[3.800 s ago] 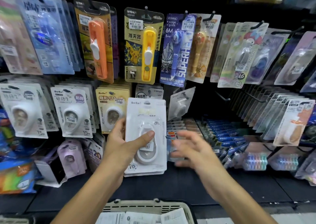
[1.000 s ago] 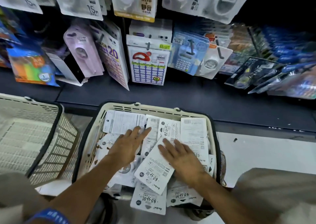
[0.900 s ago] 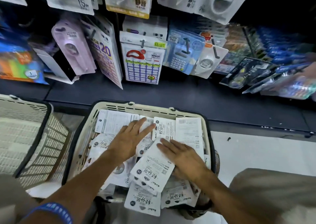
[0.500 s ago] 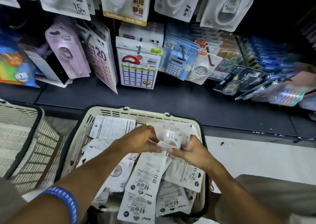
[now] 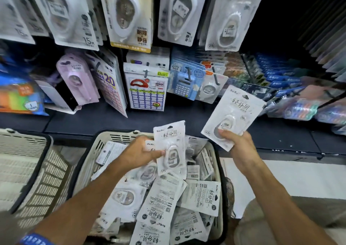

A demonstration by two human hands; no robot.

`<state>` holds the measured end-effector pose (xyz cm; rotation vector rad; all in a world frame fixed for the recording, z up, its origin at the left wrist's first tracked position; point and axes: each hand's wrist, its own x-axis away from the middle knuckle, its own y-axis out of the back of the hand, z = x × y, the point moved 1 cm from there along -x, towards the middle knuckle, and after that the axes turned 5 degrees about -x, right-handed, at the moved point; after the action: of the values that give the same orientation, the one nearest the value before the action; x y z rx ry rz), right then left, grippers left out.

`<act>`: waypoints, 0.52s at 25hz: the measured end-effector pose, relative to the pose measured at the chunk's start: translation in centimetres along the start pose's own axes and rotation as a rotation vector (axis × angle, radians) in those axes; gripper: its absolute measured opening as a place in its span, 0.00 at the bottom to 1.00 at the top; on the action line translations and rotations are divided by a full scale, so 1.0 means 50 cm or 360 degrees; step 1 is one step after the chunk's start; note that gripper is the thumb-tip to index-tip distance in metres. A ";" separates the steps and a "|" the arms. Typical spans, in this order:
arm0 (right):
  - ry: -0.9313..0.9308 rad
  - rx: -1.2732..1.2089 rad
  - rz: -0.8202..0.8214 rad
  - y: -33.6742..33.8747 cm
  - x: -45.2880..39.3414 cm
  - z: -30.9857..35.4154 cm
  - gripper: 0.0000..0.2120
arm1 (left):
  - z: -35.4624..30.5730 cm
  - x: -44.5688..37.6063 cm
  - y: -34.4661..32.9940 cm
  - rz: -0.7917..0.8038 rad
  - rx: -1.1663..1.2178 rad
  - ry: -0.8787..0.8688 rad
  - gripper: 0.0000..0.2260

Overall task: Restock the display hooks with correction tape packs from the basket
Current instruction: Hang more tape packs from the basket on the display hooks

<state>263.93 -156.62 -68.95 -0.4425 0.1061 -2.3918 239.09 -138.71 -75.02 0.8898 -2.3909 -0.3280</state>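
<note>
A cream basket point(image 5: 104, 141) below me is full of white correction tape packs point(image 5: 159, 205) lying in a loose heap. My left hand point(image 5: 138, 154) grips a small stack of white packs point(image 5: 171, 147) upright just above the basket. My right hand point(image 5: 237, 143) holds a single white pack point(image 5: 235, 111) by its lower edge, raised to the right over the dark shelf. Matching white packs hang on the display hooks point(image 5: 227, 14) at the top of the view.
A second cream basket point(image 5: 24, 169) stands to the left. The dark shelf point(image 5: 149, 121) carries other hanging stationery: a purple tape pack point(image 5: 76, 80), a blue grid card point(image 5: 147, 89), a calculator pack point(image 5: 184, 83). Blue packets point(image 5: 280, 76) fill the right side.
Both hands have lifted out of the basket and moved apart. The left now holds a stack of packs, the right has raised one pack up and to the right.
</note>
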 end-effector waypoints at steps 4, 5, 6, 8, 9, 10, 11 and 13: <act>-0.0420 -0.0128 0.0223 0.003 0.024 -0.031 0.25 | -0.068 0.034 0.091 -0.0046 0.0515 -0.0207 0.14; -0.0505 -0.0168 0.0273 -0.002 0.032 -0.040 0.24 | -0.087 0.045 0.111 0.0003 0.0659 -0.0278 0.17; -0.0545 -0.0195 0.0320 -0.009 0.037 -0.043 0.21 | -0.100 0.053 0.128 0.0068 0.0793 -0.0317 0.21; -0.0536 -0.0209 0.0404 -0.025 0.041 -0.036 0.15 | -0.118 0.069 0.148 0.0171 0.0980 -0.0351 0.22; -0.0514 -0.0220 0.0421 -0.032 0.043 -0.030 0.16 | -0.125 0.078 0.152 0.0186 0.1040 -0.0346 0.19; -0.0489 -0.0232 0.0415 -0.037 0.044 -0.026 0.19 | -0.127 0.086 0.151 0.0173 0.1107 -0.0323 0.17; -0.0471 -0.0262 0.0386 -0.038 0.045 -0.022 0.23 | -0.126 0.094 0.148 0.0156 0.1170 -0.0295 0.18; -0.0486 -0.0410 0.0402 -0.040 0.054 -0.019 0.23 | -0.116 0.107 0.140 0.0160 0.1271 -0.0203 0.18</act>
<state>260.46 -156.89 -68.67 -0.8567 0.3142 -2.0441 235.47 -137.18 -65.20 1.0851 -2.6932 0.6801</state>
